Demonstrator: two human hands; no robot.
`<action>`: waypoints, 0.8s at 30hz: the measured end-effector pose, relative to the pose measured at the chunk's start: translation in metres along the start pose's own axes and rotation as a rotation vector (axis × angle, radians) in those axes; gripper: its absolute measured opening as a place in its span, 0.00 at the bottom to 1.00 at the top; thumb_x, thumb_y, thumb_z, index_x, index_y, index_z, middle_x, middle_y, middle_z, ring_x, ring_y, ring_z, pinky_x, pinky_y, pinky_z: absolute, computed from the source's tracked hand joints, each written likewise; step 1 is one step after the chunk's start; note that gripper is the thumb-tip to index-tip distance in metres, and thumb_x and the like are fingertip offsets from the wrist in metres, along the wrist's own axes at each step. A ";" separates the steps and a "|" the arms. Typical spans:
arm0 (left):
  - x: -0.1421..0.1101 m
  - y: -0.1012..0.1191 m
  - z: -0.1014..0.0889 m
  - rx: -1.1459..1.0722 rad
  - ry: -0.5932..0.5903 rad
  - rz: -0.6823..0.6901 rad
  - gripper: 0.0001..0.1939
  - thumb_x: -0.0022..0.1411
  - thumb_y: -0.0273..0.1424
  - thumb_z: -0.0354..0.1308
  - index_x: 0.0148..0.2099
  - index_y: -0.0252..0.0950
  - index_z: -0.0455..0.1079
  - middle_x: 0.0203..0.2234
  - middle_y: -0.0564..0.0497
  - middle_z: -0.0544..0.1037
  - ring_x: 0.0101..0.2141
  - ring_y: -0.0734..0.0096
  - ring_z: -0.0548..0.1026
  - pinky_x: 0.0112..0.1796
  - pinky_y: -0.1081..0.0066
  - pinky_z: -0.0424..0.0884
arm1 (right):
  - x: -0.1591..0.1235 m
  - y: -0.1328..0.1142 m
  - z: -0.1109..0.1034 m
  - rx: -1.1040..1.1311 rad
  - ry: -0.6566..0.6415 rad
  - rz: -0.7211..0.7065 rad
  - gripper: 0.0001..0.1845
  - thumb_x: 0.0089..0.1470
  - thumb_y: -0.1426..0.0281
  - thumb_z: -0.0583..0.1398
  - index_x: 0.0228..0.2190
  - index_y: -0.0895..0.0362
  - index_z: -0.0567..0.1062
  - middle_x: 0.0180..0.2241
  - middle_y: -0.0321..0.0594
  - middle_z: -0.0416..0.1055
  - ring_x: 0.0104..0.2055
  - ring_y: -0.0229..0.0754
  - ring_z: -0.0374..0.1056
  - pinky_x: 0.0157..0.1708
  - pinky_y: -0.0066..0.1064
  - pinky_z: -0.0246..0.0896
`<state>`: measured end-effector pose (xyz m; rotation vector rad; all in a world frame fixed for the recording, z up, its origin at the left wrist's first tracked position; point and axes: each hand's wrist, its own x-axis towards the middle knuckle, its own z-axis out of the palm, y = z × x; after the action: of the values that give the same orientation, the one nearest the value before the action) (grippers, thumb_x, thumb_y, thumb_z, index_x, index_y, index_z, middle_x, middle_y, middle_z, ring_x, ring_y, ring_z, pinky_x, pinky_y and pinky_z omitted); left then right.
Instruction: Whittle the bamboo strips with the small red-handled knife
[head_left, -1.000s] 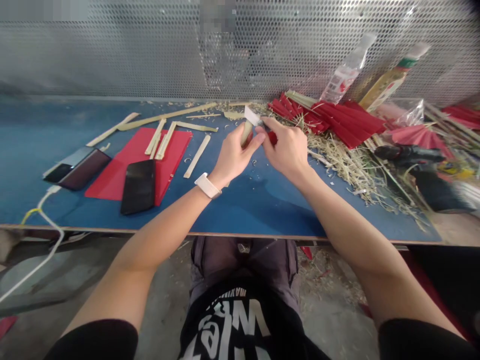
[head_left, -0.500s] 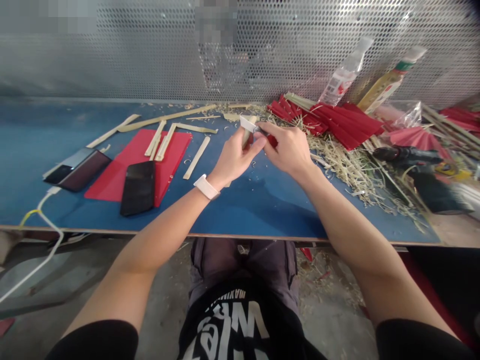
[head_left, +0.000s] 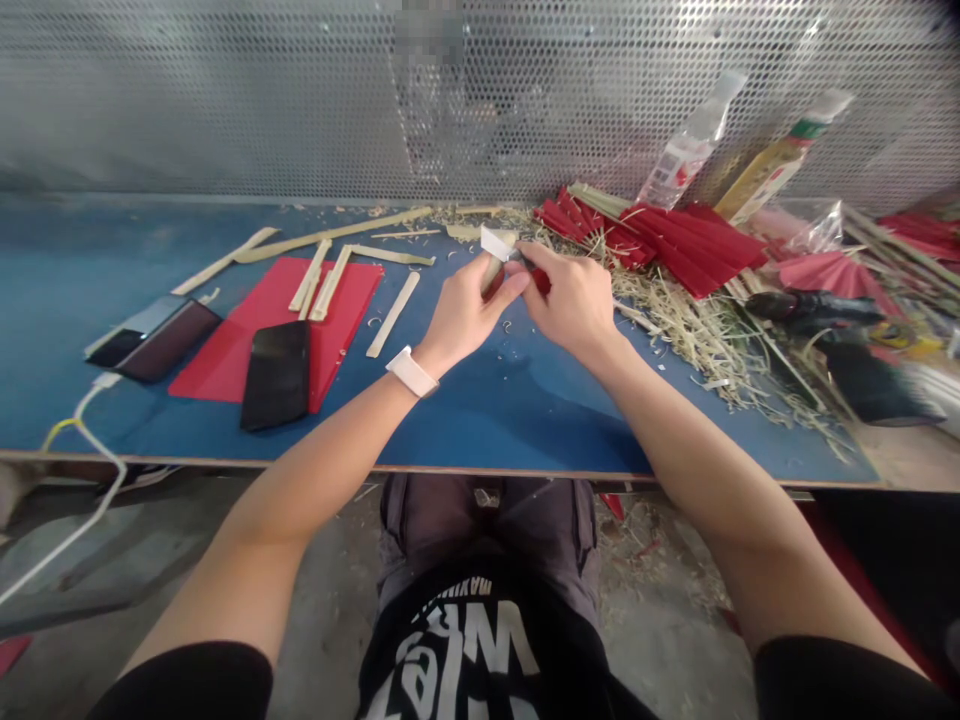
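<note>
My left hand [head_left: 463,312], with a white watch on the wrist, is closed around a short pale bamboo strip [head_left: 495,252] held upright over the blue table [head_left: 510,400]. My right hand [head_left: 574,300] is closed on a small knife with a red handle [head_left: 541,281], its blade hidden against the strip just below the strip's top end. The two hands touch at the thumbs. Curled shavings lie on the table under them.
Several bamboo strips [head_left: 394,312] lie on and around a red mat [head_left: 255,340] at the left, with two phones [head_left: 277,372] and a white cable. Red folded fans [head_left: 675,245], straw scraps, bottles [head_left: 686,150] and a black power tool [head_left: 817,312] crowd the right. A perforated metal wall stands behind.
Both hands with the strip and knife have shifted slightly down and toward me; the strip's top end sits a little lower. Nothing else has moved.
</note>
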<state>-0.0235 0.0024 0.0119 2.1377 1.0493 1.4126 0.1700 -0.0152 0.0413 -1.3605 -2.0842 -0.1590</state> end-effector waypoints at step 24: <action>0.004 -0.004 -0.004 0.068 0.011 0.033 0.32 0.77 0.62 0.66 0.33 0.44 0.61 0.21 0.55 0.60 0.26 0.64 0.69 0.31 0.60 0.65 | 0.000 -0.002 0.010 -0.001 0.070 0.092 0.27 0.82 0.53 0.53 0.60 0.52 0.85 0.36 0.48 0.86 0.36 0.53 0.80 0.36 0.40 0.63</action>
<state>-0.0281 0.0076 0.0129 2.2065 1.0860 1.4244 0.1641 -0.0116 0.0341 -1.4284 -1.9605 -0.1669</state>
